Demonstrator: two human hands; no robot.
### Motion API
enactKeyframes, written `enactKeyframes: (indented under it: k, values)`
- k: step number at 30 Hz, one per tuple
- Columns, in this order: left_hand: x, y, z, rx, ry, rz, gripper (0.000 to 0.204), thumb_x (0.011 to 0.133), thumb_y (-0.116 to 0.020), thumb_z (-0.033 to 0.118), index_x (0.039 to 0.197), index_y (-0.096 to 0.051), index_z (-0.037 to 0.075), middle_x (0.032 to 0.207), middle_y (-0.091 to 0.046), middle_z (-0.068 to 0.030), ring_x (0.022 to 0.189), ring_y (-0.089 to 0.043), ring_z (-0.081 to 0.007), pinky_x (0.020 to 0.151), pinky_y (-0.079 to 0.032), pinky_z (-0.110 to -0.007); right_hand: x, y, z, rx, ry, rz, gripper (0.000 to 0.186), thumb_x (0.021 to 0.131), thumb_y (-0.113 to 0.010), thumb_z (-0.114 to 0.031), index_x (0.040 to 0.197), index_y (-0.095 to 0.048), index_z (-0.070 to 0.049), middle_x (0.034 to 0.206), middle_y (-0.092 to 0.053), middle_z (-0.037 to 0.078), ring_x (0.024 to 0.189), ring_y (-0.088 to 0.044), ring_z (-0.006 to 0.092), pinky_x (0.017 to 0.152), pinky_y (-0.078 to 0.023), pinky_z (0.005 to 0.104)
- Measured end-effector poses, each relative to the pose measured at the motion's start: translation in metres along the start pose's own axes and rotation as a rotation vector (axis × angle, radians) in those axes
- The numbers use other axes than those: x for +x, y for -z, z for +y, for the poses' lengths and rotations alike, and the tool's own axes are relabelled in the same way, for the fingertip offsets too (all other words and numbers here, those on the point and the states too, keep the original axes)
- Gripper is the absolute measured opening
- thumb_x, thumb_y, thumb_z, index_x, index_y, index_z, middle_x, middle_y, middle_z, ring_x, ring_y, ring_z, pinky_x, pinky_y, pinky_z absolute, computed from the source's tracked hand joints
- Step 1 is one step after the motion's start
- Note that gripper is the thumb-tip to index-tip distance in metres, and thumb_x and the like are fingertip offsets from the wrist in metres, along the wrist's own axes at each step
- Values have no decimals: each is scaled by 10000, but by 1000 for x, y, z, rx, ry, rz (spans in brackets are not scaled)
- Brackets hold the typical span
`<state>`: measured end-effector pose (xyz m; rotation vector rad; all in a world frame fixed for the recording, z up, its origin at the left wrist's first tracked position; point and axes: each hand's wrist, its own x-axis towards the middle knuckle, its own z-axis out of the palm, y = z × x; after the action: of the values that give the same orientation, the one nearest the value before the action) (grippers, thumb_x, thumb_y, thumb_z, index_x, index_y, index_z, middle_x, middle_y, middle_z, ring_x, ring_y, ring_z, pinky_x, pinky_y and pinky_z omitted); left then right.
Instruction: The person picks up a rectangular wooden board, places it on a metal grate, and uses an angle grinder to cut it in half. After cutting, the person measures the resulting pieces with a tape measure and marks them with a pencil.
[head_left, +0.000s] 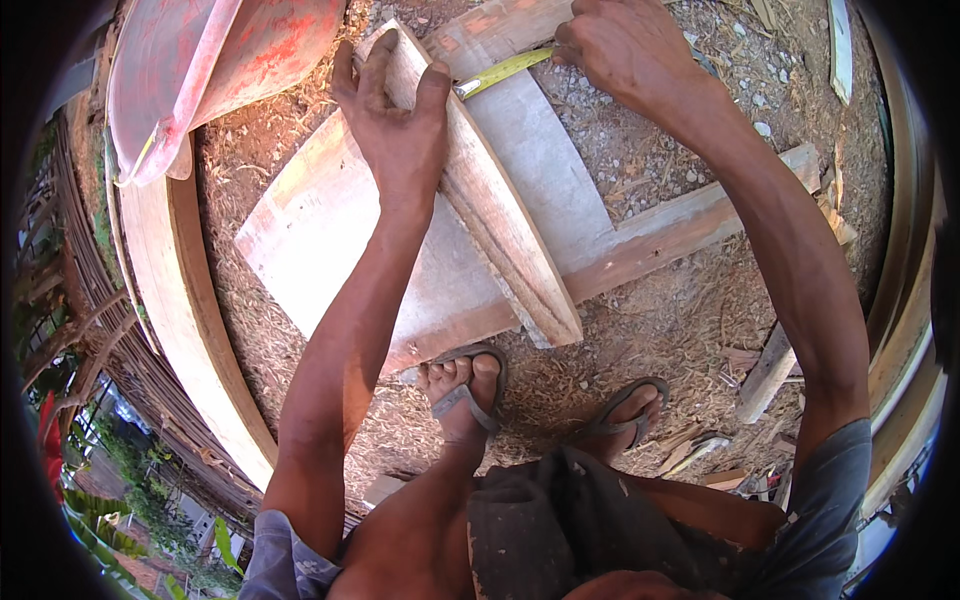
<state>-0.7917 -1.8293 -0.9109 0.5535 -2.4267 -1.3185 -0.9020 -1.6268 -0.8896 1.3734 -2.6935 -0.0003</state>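
Observation:
My left hand point(392, 130) grips the upper end of a narrow wooden board point(510, 250), which lies slanting across a pale flat panel point(320, 240) framed by wooden strips point(690, 215). My right hand point(610, 55), higher up to the right, has its fingers closed on a yellow measuring tape point(505, 70). The tape stretches leftward, its metal end at the board's right edge beside my left hand.
A red-smeared sheet point(260, 50) with a pink bar lies at upper left, beside a long timber point(190, 300). My sandalled feet point(460, 395) are on dirt strewn with shavings. Scrap pieces point(765, 370) and long boards point(900, 300) are at the right, plants at far left.

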Motion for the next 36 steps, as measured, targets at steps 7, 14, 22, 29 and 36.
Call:
enactKeyframes:
  k: [7, 14, 22, 29, 36]
  values:
    - [1, 0, 0, -40, -8, -7, 558, 814, -756, 207, 1309, -596, 6, 1515, -247, -199, 1379, -367, -344, 956, -531, -394, 0, -3, 0, -11, 8, 37, 201, 780, -601, -220, 630, -705, -134, 704, -660, 75, 858, -583, 246, 829, -385, 432]
    - [2, -1, -6, 39, -43, 6, 568, 799, -761, 223, 1309, -607, 26, 1518, -247, -218, 1404, -323, -376, 1079, -429, -448, -2, -4, 0, 14, 13, 82, 207, 780, -596, -215, 624, -703, -130, 681, -638, 69, 844, -571, 245, 828, -386, 422]
    - [1, -2, -8, -1, -62, 18, 558, 798, -766, 227, 1299, -622, 27, 1508, -266, -227, 1413, -303, -387, 1108, -387, -460, -1, -1, -2, -5, 10, 56, 209, 793, -601, -192, 625, -705, -123, 680, -637, 68, 844, -567, 234, 848, -383, 415]
    - [2, -2, -9, -11, -54, 16, 560, 796, -765, 222, 1292, -620, 6, 1508, -274, -216, 1418, -294, -376, 1110, -385, -454, 0, 2, -3, -6, 4, 26, 205, 798, -601, -184, 638, -714, -122, 688, -641, 70, 848, -568, 233, 856, -384, 415]
    - [2, -3, -10, 20, -73, 40, 567, 780, -752, 241, 1288, -625, 22, 1502, -295, -226, 1398, -323, -390, 1134, -339, -471, 0, 0, -2, -7, 8, 20, 197, 795, -599, -179, 644, -712, -122, 701, -640, 66, 872, -564, 235, 864, -381, 420]
